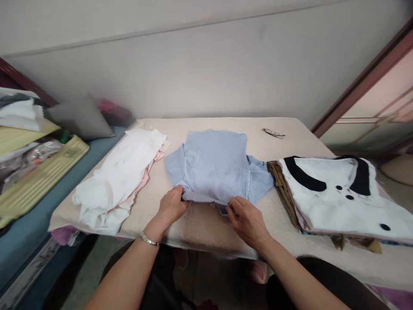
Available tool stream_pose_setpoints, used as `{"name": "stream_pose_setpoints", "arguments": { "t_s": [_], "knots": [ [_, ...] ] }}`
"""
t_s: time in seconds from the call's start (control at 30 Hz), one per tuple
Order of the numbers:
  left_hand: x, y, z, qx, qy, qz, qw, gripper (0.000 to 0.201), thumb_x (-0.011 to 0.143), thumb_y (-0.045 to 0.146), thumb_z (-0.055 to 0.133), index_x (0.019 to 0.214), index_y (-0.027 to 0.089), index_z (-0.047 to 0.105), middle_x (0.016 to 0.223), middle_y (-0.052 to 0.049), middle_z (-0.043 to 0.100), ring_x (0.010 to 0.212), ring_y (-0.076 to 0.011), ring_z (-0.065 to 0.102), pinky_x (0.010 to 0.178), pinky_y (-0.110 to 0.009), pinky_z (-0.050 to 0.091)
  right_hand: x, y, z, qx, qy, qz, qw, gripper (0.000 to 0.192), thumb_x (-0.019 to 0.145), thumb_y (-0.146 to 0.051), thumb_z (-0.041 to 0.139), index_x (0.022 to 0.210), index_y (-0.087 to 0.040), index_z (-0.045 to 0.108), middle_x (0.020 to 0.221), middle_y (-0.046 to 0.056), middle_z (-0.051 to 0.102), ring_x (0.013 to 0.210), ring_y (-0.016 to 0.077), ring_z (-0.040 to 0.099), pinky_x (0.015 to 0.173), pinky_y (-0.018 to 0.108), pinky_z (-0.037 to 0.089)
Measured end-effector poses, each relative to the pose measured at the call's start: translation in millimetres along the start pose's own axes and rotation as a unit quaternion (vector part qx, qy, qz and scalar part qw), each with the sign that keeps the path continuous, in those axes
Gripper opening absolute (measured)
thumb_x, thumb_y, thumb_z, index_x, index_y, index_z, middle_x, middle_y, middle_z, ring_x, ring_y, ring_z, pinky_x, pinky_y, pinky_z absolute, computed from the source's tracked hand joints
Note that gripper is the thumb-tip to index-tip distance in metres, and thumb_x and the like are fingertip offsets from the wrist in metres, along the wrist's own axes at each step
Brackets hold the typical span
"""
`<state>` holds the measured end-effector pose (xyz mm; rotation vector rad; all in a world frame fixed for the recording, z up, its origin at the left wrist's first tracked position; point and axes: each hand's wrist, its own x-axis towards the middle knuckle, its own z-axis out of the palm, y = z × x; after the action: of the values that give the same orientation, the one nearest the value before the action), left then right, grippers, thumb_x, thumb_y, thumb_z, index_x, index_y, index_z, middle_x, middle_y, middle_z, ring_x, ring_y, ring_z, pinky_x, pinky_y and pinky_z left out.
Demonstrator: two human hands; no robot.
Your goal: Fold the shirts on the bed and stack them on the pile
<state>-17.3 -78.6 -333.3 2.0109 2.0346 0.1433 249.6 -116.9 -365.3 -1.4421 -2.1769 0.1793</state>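
A light blue striped shirt [216, 165] lies on the cream-covered table [193, 228] in front of me, its body partly folded and a sleeve spreading out at each side. My left hand [174, 203] is closed on the near edge of the shirt, at its left corner. Toward the right end of that same edge, my right hand [248, 218] pinches the fabric between thumb and fingers. The near edge looks slightly raised between both hands. A small dark patch, perhaps a label, shows beside my right fingertips.
White and pink garments [122, 165] lie in a loose pile at left. At right is a stack of folded clothes topped by a white garment with black collar [342, 206]. Eyeglasses [273, 133] rest near the back. A grey cushion [84, 118] and yellow board [45, 176] are far left.
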Motion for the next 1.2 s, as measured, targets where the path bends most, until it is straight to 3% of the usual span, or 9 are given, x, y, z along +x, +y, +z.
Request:
{"name": "stream_pose_setpoints", "arguments": {
  "t_s": [0.2,0.33,0.43,0.57,0.7,0.87,1.03,1.1,1.2],
  "knots": [
    [13.2,-11.5,6.6,-0.231,0.071,-0.06,0.968,0.019,0.069,0.011,0.061,0.082,0.021,0.052,0.073,0.003,0.059,0.069,-0.0146,0.056,0.062,-0.024,0.039,1.8,3.7,0.5,0.024,0.044,0.036,0.998,0.021,0.098,-0.024,0.046,0.079,-0.022,0.054,0.078,0.003,0.058,0.074,0.0166,0.055,0.068,0.029,0.038],
    [14.4,-16.2,-1.1,-0.298,0.075,-0.01,0.952,0.022,0.067,0.009,0.056,0.085,0.021,0.054,0.072,0.004,0.059,0.066,-0.0132,0.054,0.06,-0.023,0.038,2.5,6.1,0.6,0.021,0.057,0.051,0.997,0.02,0.098,-0.024,0.046,0.079,-0.022,0.053,0.077,0.003,0.058,0.073,0.0168,0.056,0.067,0.029,0.037],
    [11.4,-18.4,-9.9,-0.264,0.038,0.024,0.963,0.021,0.07,0.008,0.053,0.086,0.022,0.055,0.068,0.004,0.057,0.063,-0.0138,0.053,0.059,-0.024,0.037,3.2,9.0,0.1,0.024,0.06,0.057,0.996,0.021,0.098,-0.026,0.045,0.079,-0.022,0.053,0.077,0.003,0.058,0.073,0.0171,0.056,0.067,0.029,0.038],
    [10.0,-24.2,-15.7,-0.143,0.001,0.009,0.99,0.018,0.073,0.007,0.049,0.082,0.022,0.056,0.073,0.0,0.063,0.07,-0.0176,0.058,0.063,-0.027,0.037,2.1,8.5,-0.7,0.0,0.034,0.051,0.998,0.016,0.095,-0.026,0.051,0.08,-0.022,0.053,0.079,0.004,0.058,0.076,0.0187,0.056,0.068,0.03,0.039],
    [8.0,-21.2,-19.1,-0.069,0.035,-0.013,0.997,0.016,0.079,0.011,0.048,0.086,0.023,0.056,0.079,-0.002,0.066,0.076,-0.0207,0.061,0.066,-0.03,0.037,-0.5,2.5,-3.9,0.006,-0.002,-0.001,1.0,0.01,0.088,-0.025,0.064,0.095,-0.02,0.057,0.095,0.007,0.063,0.091,0.0227,0.058,0.077,0.033,0.043],
    [-1.3,1.7,-16.8,-0.052,0.053,0.107,0.991,0.006,0.087,0.027,0.058,0.091,0.024,0.055,0.088,-0.002,0.066,0.08,-0.0188,0.062,0.073,-0.03,0.043,-2.4,-5.7,-5.2,0.031,-0.038,-0.087,0.995,0.024,0.084,-0.019,0.068,0.107,-0.02,0.059,0.115,0.009,0.062,0.105,0.0254,0.055,0.089,0.039,0.044],
    [4.8,16.5,-1.7,0.069,0.076,0.003,0.995,0.043,0.093,0.059,0.049,0.102,0.018,0.058,0.101,-0.013,0.067,0.093,-0.0281,0.067,0.077,-0.037,0.046,-6.3,-11.9,1.7,0.025,-0.067,-0.097,0.993,0.026,0.085,-0.018,0.067,0.11,-0.019,0.059,0.112,0.009,0.061,0.105,0.026,0.054,0.089,0.04,0.043],
    [12.5,17.6,4.1,0.083,0.047,-0.026,0.995,0.045,0.092,0.058,0.051,0.106,0.016,0.06,0.105,-0.017,0.068,0.096,-0.0316,0.068,0.079,-0.039,0.047,-8.5,-12.9,5.4,0.016,-0.077,-0.093,0.993,0.023,0.086,-0.018,0.066,0.108,-0.019,0.059,0.109,0.009,0.061,0.103,0.0256,0.054,0.088,0.039,0.042],
    [24.3,12.4,7.0,0.065,-0.015,-0.066,0.996,0.031,0.09,0.039,0.053,0.106,0.015,0.064,0.109,-0.019,0.07,0.102,-0.0327,0.068,0.084,-0.04,0.047,-10.8,-12.9,11.1,-0.001,-0.088,-0.09,0.992,0.013,0.087,-0.014,0.062,0.1,-0.018,0.06,0.103,0.008,0.06,0.099,0.0242,0.053,0.087,0.037,0.042]
  ]
}}
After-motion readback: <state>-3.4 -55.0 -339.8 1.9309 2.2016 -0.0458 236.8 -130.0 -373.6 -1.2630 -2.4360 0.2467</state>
